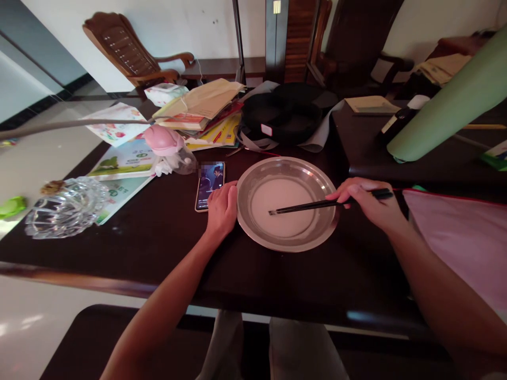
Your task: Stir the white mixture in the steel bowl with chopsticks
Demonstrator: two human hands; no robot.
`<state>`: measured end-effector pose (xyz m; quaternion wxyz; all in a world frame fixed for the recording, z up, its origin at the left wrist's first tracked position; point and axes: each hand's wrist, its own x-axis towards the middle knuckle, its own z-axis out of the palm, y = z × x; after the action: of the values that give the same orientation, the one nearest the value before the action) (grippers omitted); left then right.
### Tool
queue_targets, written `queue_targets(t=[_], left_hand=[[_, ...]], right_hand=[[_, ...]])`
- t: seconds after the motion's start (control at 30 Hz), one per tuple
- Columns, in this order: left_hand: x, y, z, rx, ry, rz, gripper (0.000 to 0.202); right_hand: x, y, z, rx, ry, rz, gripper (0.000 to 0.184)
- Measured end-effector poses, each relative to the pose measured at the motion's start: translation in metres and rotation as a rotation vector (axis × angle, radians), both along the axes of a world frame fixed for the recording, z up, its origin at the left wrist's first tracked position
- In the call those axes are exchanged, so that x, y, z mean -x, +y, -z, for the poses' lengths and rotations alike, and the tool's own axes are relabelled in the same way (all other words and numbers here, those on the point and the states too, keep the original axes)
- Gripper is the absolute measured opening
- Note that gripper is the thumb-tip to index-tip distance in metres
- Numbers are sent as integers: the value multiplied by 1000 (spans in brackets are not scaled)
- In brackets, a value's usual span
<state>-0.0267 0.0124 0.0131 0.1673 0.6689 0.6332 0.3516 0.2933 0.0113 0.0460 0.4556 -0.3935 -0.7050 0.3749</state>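
A round steel plate holding a pool of white liquid rests on the dark table in front of me. My left hand is closed against the plate's left rim, steadying it. My right hand grips a pair of black chopsticks whose tips reach into the white liquid near the plate's middle. A phone with a lit screen lies just left of the plate, beside my left hand.
A cut-glass dish sits at the table's left. Books and papers, a pink bottle and a black bag crowd the far side. A green roll and pink cloth lie to the right. A wooden chair stands behind.
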Motion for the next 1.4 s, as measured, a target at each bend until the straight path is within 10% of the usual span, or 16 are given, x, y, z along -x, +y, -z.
queue_targets(t=[0.3, 0.57, 0.77, 1.0, 1.23, 1.4], left_hand=[[2, 1, 8, -96, -169, 86, 54], [-7, -3, 8, 26, -414, 49, 49], [-10, -4, 8, 166, -521, 31, 47], [-10, -4, 8, 172, -511, -1, 43], [-10, -5, 6, 181, -512, 44, 46], [-10, -4, 7, 174, -534, 54, 46]], right_hand=[[-13, 13, 1, -53, 100, 222, 32], [2, 2, -1, 39, -78, -34, 28], [-9, 13, 2, -80, 126, 227, 33], [2, 5, 3, -15, -1, -30, 28], [-8, 12, 3, -98, 111, 204, 33], [-2, 8, 3, -65, 82, 34, 35]])
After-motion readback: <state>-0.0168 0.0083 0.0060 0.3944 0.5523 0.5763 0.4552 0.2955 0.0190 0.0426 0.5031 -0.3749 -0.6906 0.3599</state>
